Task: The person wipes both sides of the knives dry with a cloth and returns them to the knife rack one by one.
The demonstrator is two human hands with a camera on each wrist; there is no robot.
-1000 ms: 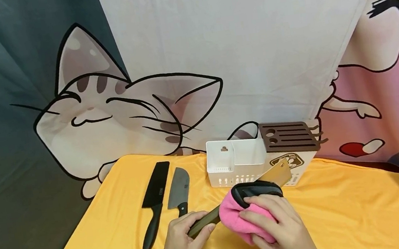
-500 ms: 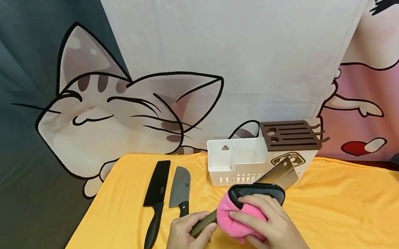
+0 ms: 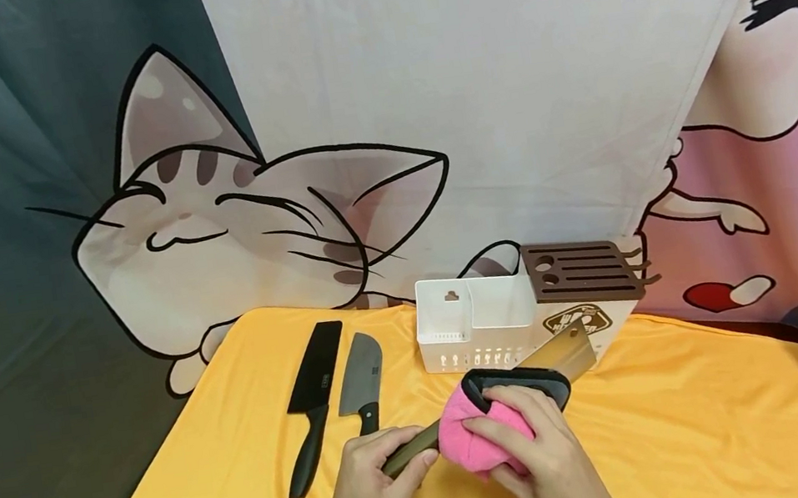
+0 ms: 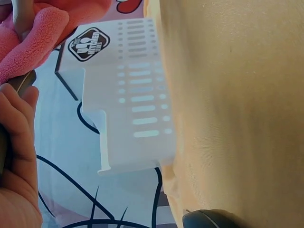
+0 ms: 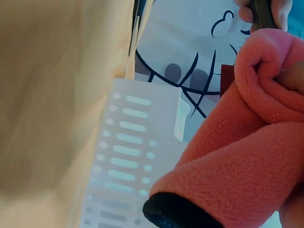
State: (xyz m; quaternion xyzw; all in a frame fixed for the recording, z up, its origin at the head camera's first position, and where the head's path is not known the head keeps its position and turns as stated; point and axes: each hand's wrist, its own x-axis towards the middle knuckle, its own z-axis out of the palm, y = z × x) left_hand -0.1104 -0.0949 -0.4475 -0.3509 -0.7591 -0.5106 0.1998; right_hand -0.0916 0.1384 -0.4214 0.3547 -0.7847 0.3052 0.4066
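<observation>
In the head view my left hand (image 3: 370, 488) grips the olive-brown handle of a cleaver (image 3: 563, 348). Its broad metal blade points away to the right, with a small hole near the far corner. My right hand (image 3: 547, 452) holds a folded pink cloth (image 3: 470, 441) with a black edge and dark underside around the middle of the blade, hiding that part. The blade's end sticks out beyond the cloth. Close up in the right wrist view, the fluffy cloth (image 5: 237, 137) is folded over. Left fingers (image 4: 19, 137) wrap the handle in the left wrist view.
Left of my hands lie a black knife (image 3: 306, 379) and a grey-bladed knife (image 3: 361, 376), blades pointing away. Behind the cleaver stands a white holder (image 3: 442, 348) with open compartments and a brown slotted top (image 3: 584, 275). A yellow cloth (image 3: 693, 412) covers the table.
The pink cloth and right hand have shifted slightly left, then a touch back right. The blade's shine turned from golden to dark and back. The left hand keeps its grip.
</observation>
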